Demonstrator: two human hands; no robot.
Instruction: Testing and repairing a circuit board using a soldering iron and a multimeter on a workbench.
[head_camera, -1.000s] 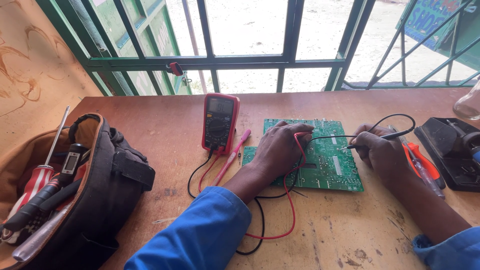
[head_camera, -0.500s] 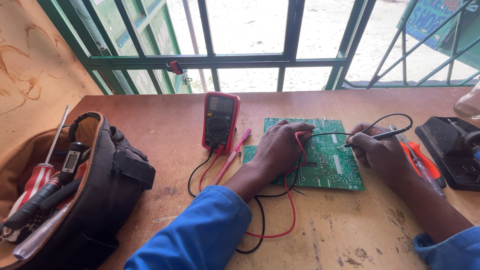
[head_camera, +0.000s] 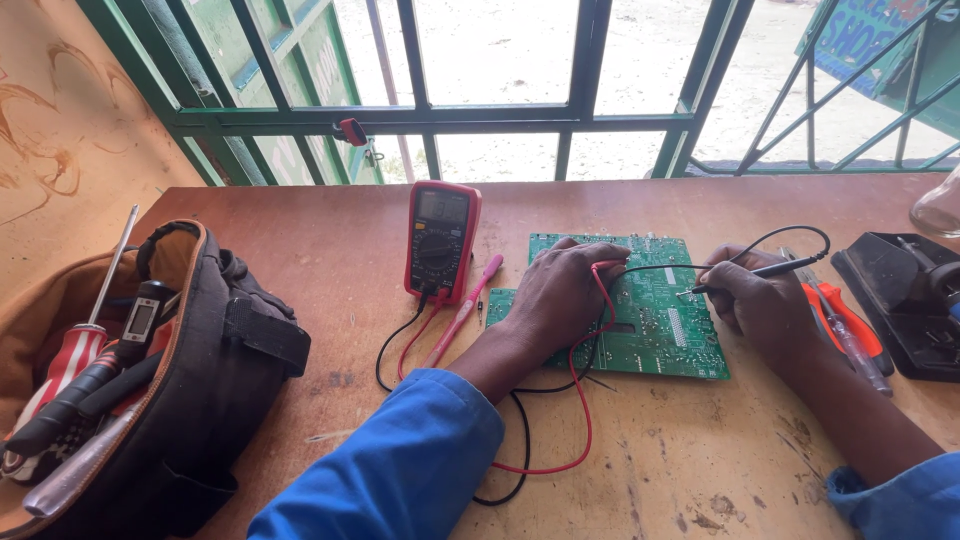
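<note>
Before a green barred window (head_camera: 500, 110), scuffed wooden table (head_camera: 700, 470), sunlit ground outside

table (head_camera: 700, 470): worn matt wood | tool bag (head_camera: 215, 400): black cloth | multimeter (head_camera: 440, 240): red plastic

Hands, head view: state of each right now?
Left hand: closed on the red probe, resting on the green board.
Right hand: closed on the black probe, tip at the board.
</note>
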